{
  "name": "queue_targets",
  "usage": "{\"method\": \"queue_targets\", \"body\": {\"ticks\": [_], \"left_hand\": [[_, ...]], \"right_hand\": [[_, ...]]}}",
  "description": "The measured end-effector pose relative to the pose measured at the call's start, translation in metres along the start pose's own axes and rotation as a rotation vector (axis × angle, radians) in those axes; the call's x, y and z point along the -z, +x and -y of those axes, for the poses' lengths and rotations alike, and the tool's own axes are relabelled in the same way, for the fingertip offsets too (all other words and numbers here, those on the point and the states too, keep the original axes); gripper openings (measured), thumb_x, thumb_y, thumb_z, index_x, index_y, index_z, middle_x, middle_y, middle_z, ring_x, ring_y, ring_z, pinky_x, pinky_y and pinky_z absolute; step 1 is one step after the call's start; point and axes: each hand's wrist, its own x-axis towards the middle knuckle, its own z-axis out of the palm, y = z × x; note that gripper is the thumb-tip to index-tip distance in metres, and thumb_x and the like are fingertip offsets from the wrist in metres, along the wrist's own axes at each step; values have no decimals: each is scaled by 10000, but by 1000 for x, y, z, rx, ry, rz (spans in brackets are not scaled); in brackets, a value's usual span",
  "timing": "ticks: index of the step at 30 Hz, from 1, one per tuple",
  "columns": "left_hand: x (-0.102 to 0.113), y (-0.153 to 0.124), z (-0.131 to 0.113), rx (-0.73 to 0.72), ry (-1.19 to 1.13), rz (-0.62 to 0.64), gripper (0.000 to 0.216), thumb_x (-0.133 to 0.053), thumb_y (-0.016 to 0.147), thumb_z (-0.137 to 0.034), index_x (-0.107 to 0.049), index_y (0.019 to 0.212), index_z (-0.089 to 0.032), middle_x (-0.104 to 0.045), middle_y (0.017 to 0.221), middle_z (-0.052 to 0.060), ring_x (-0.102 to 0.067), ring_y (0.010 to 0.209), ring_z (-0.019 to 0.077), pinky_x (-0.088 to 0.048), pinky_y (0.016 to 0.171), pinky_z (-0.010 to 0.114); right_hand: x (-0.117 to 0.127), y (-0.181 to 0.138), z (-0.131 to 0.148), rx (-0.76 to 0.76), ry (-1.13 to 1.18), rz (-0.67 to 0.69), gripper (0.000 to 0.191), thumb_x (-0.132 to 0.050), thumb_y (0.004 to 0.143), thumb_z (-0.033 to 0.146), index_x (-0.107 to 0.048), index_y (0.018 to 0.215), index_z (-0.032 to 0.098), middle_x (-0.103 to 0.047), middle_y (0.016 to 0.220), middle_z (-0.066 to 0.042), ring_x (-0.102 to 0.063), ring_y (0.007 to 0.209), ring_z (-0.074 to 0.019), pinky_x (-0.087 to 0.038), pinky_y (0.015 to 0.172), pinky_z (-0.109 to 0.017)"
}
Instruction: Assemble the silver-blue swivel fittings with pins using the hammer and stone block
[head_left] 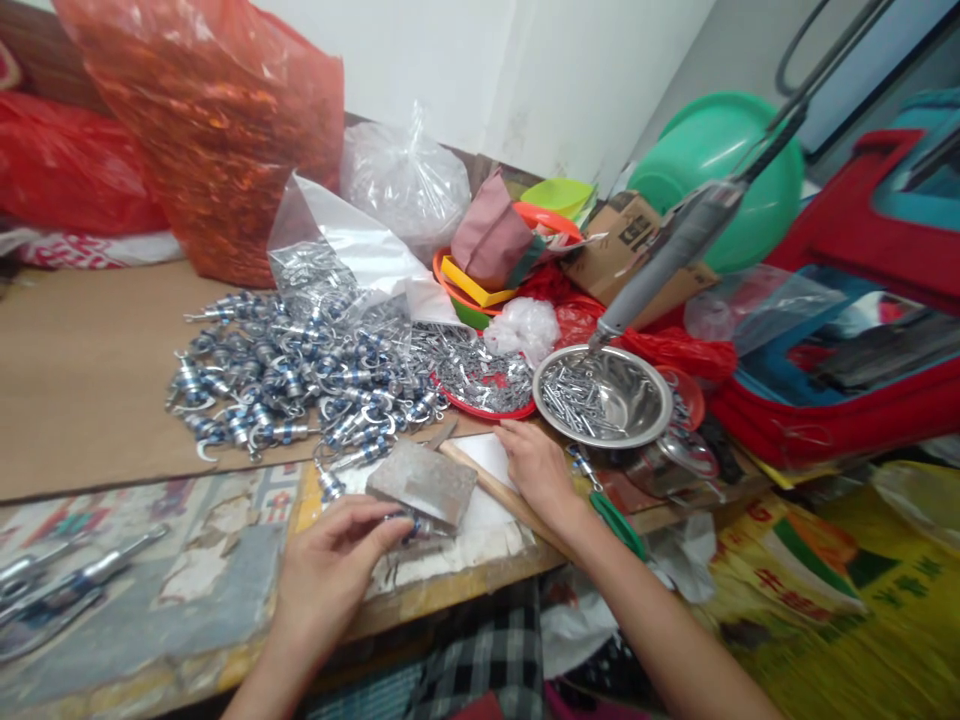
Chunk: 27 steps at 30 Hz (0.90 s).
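Note:
My left hand [334, 555] is closed in a pinch on a small silver-and-blue hook bolt [420, 524], partly hidden by the fingers, at the near edge of a grey metal block [424, 480]. My right hand [541, 472] has its fingers curled together above white paper, just in front of a red tray [480, 410] of small metal parts. What it holds, if anything, is hidden. Beneath that hand runs the wooden handle of a hammer [487, 485], its head beyond the block. A large heap of silver-and-blue hook bolts [277, 375] lies on cardboard behind my left hand.
A steel bowl [652, 400] of metal pins stands right of the tray, under a hanging grey tool [667, 250]. Green-handled scissors [619, 525] lie by my right forearm. Plastic bags [225, 130] and a green basin [720, 170] stand behind. Larger metal bolts [82, 580] are at the left.

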Motion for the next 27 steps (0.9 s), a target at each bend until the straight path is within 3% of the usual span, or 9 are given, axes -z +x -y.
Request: {"method": "queue_targets", "body": {"ticks": [5, 9, 13, 19, 24, 27], "left_hand": [[0, -2, -1, -53, -20, -50, 117, -671, 591, -350, -705, 590, -237, -625, 851, 38, -601, 833, 205, -491, 673, 273], [-1, -2, -7, -55, -41, -28, 96, -666, 602, -323, -699, 567, -240, -647, 831, 35, -605, 840, 206, -470, 753, 303], [-6, 3, -11, -69, -76, -59, 94, -672, 598, -316, -702, 573, -230, -677, 746, 35, -625, 751, 195, -489, 730, 308], [-7, 9, -3, -154, -18, -20, 59, -676, 591, -270, -724, 620, -252, -720, 727, 32, -653, 730, 205, -516, 733, 323], [-7, 5, -3, -154, 12, -97, 154, -690, 588, -274, -722, 737, -252, -738, 780, 24, -668, 760, 218, -524, 753, 338], [-9, 2, -4, -111, 23, -113, 246, -695, 590, -279, -706, 830, -225, -738, 773, 27, -674, 718, 208, -539, 709, 316]], "right_hand": [[-2, 12, -11, 49, -156, 134, 208, -438, 797, 75, -639, 812, 123, -640, 823, -117, -590, 794, -207, -423, 693, -282], [-7, 7, -16, 89, -171, 153, 200, -423, 811, 81, -614, 839, 136, -614, 887, -103, -564, 823, -188, -405, 688, -259], [-7, 5, -22, 113, -147, 145, 256, -389, 813, 44, -600, 909, 152, -598, 978, -90, -530, 908, -166, -382, 758, -242], [-8, 7, -29, 99, -73, 111, 242, -425, 767, 16, -627, 856, 113, -619, 865, -124, -552, 845, -188, -404, 746, -271], [2, 1, -2, 61, 132, 16, 212, -460, 805, 109, -629, 931, 133, -643, 894, -79, -593, 808, -139, -454, 719, -225], [9, -9, 33, 48, 599, -100, 159, -529, 787, 182, -657, 878, 157, -678, 832, -49, -623, 749, -134, -489, 678, -229]]}}
